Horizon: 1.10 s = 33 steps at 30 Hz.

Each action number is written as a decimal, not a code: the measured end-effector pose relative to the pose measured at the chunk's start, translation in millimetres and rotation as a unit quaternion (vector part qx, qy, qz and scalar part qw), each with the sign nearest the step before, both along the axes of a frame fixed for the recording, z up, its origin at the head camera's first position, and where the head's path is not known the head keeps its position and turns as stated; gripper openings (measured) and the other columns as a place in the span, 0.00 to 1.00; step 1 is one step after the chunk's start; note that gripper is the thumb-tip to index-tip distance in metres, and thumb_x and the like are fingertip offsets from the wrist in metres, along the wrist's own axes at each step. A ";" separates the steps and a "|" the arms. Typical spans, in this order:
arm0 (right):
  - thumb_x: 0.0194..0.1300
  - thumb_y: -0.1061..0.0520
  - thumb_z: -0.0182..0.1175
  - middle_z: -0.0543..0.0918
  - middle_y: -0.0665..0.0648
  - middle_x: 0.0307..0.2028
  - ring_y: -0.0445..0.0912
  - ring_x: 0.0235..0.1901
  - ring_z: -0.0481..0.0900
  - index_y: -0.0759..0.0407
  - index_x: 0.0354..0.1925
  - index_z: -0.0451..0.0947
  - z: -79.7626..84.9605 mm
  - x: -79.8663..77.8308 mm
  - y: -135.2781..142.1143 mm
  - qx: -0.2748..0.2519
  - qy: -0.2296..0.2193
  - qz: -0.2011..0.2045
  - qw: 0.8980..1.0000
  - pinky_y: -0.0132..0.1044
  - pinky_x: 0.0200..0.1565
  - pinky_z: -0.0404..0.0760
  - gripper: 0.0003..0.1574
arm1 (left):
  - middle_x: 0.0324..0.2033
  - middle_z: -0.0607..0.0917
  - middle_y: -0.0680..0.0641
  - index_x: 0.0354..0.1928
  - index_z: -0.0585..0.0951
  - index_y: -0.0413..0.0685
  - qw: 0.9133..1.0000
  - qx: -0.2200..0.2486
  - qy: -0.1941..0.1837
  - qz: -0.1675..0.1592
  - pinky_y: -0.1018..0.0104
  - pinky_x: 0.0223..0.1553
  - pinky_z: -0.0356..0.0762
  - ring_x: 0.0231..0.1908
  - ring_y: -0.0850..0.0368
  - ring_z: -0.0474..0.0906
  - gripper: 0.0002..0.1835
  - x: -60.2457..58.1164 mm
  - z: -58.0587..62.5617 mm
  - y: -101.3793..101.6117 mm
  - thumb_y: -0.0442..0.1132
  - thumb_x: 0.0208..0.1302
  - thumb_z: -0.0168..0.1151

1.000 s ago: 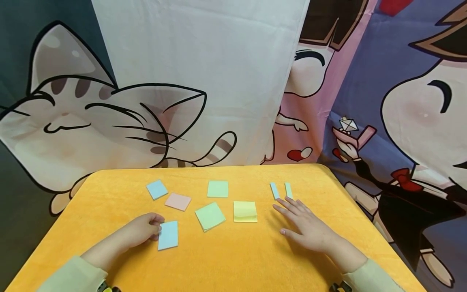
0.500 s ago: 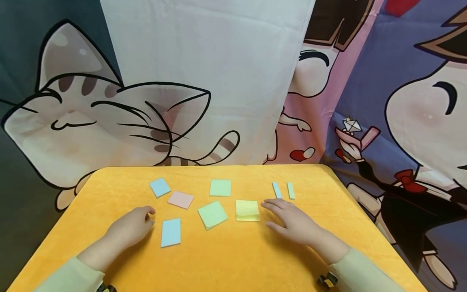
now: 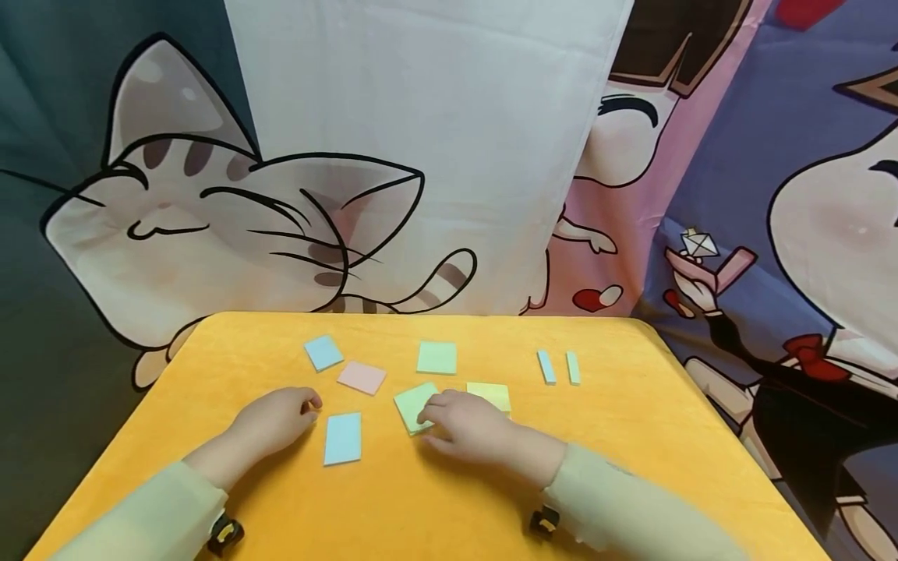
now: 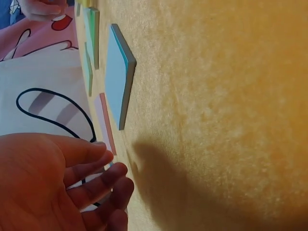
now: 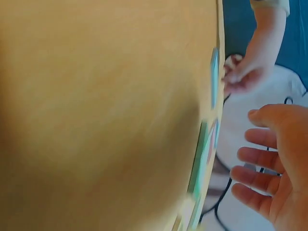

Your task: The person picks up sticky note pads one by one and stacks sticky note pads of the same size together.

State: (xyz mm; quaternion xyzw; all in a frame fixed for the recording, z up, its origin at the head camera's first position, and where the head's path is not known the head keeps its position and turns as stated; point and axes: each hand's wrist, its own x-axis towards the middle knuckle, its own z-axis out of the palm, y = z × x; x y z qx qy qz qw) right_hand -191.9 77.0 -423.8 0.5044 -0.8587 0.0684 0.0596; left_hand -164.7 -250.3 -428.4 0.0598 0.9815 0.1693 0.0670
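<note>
My left hand [image 3: 277, 417] hovers left of the larger blue sticky-note pad [image 3: 342, 439], fingers loosely bent with nothing between them. In the left wrist view that blue pad [image 4: 118, 79] lies flat beyond the fingertips. My right hand [image 3: 468, 425] is over the tilted green sticky-note pad [image 3: 409, 403], its fingertips overlapping the pad in the head view. It also covers the near part of the yellow sticky-note pad [image 3: 493, 394]. The right wrist view shows the right hand [image 5: 269, 168] with fingers spread, holding nothing, the green pad [image 5: 198, 159] below it.
A small blue pad [image 3: 323, 353], a pink pad [image 3: 362, 377] and another green pad [image 3: 436, 357] lie farther back on the yellow table [image 3: 295, 514]. Two narrow strips, one blue [image 3: 546, 367] and one green [image 3: 573, 368], lie at the right. A cartoon-printed cloth [image 3: 421, 86] hangs behind.
My right hand has swung left from the narrow strips to the tilted green pad. The left hand has come away from the larger blue pad's edge. The head view has turned slightly left.
</note>
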 end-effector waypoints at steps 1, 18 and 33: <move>0.69 0.47 0.61 0.82 0.46 0.43 0.40 0.45 0.79 0.51 0.48 0.82 0.2 0.8 -5.9 0.002 0.001 0.002 1.000 0.34 0.50 0.77 0.14 | 0.38 0.84 0.50 0.44 0.83 0.48 1.000 0.001 -0.001 -0.005 0.49 0.44 0.75 0.37 0.54 0.77 0.07 -2.0 -0.2 1.7 0.38 0.67 0.61; 0.69 0.42 0.60 0.81 0.43 0.45 0.40 0.44 0.77 0.47 0.49 0.81 -6.5 5.5 -78.9 0.048 0.024 0.039 0.998 0.31 0.48 0.75 0.16 | 0.35 0.82 0.53 0.42 0.83 0.48 0.998 0.022 -0.014 -0.062 0.54 0.42 0.73 0.34 0.57 0.73 0.06 -13.2 -5.8 13.5 0.35 0.66 0.60; 0.65 0.36 0.63 0.79 0.42 0.42 0.39 0.40 0.75 0.44 0.45 0.80 -19.0 4.9 -101.5 0.101 0.021 0.032 0.994 0.34 0.42 0.75 0.18 | 0.36 0.82 0.53 0.40 0.83 0.49 0.997 0.040 -0.018 -0.064 0.52 0.44 0.73 0.36 0.56 0.74 0.05 -10.2 -9.4 13.9 0.33 0.67 0.59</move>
